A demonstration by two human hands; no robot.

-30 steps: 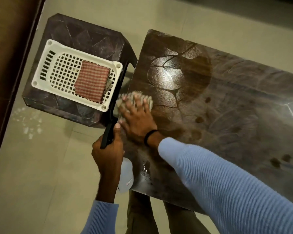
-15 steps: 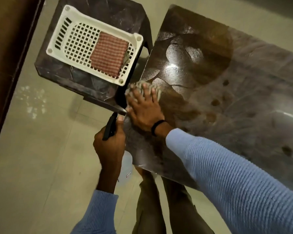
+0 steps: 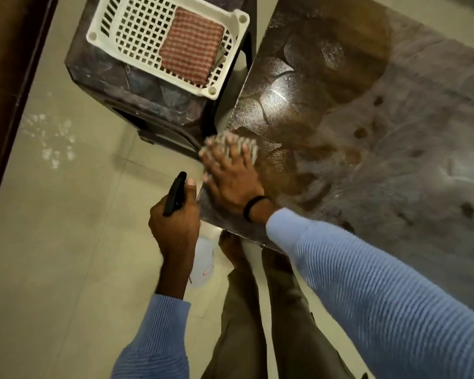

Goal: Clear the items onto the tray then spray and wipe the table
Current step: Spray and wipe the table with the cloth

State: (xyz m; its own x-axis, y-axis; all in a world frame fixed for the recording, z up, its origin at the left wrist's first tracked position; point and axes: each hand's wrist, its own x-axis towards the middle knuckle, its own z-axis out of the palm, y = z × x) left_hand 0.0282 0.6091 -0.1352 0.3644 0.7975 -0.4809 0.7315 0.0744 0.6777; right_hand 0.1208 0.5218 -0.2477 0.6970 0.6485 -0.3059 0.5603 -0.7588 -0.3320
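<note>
My right hand (image 3: 230,176) lies flat with spread fingers on a pale checked cloth (image 3: 251,146), pressing it onto the left edge of the dark, wet table (image 3: 367,132). My left hand (image 3: 175,222) grips a spray bottle (image 3: 201,266) by its black trigger head, holding it off the table's near left corner, above the floor. The bottle's white body hangs below my hand, partly hidden by it. A white slotted tray (image 3: 115,31) sits on a dark stool to the left, with a folded red checked cloth (image 3: 190,54) in it.
The dark stool (image 3: 148,91) stands close to the table's left edge with a narrow gap between them. Pale tiled floor (image 3: 66,242) spreads to the left, and a brown wooden panel (image 3: 8,77) runs along the far left. My legs stand at the table's near edge.
My right hand has slid the cloth along the table's left edge, staying flat on it. The view has shifted, so stool and tray sit higher in frame. My left hand keeps its grip on the bottle.
</note>
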